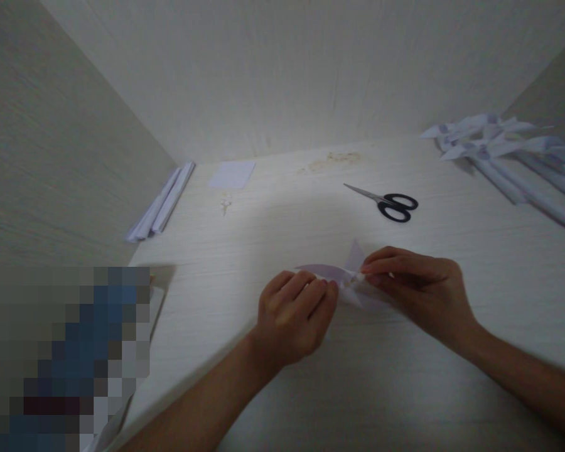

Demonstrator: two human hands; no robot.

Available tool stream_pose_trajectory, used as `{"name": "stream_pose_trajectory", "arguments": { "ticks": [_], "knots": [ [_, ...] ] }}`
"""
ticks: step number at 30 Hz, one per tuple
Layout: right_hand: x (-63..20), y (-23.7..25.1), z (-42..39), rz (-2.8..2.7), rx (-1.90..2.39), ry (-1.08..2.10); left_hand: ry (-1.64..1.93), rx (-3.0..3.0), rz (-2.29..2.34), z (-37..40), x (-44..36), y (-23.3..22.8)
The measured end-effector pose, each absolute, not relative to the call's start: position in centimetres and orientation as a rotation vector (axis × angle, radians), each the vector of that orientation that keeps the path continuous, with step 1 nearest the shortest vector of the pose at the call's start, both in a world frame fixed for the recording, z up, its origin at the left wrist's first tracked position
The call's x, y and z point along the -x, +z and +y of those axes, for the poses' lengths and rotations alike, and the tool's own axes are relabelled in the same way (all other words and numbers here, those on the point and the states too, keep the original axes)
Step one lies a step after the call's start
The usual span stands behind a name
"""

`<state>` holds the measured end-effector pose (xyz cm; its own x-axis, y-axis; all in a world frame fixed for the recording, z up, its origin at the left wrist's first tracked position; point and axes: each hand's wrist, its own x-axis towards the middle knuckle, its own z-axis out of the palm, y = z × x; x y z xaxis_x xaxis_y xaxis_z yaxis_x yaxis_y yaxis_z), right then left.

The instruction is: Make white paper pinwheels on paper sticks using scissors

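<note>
A folded white paper pinwheel head lies on the pale wood-grain table, near its front middle, with pointed, softly curved blades sticking up and out to the left. Both hands close on it from either side. The left hand is curled, knuckles up, its fingertips pinched on the left blade; the forearm runs in from the lower left. The right hand lies flatter, its index finger and thumb pressed together on the centre of the paper, the wrist angled in from the lower right.

Beyond, black-handled scissors lie shut on the table. Farther back sit a small white paper square, rolled paper sticks along the left wall, and finished paper pinwheels at the far right.
</note>
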<state>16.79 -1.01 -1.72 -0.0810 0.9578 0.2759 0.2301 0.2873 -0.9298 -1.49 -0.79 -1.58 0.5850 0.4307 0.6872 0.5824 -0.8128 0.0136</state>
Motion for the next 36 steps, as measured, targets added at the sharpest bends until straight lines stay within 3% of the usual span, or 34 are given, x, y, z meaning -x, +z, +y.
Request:
{"name": "stream_pose_trajectory", "arguments": {
  "ticks": [17,29,36],
  "knots": [
    [-17.1,-1.4,-0.6,-1.840,1.065,0.634,-0.917,2.626,-0.878,-0.5,1.1,-2.0],
    [-17.6,-2.7,0.7,-1.301,1.218,1.283,-1.218,2.737,-1.230,0.0,0.4,-3.3],
    [-18.0,-2.6,1.0,-1.144,1.154,1.488,-1.405,2.759,-1.169,-0.1,0.2,-2.9]
  ]
}}
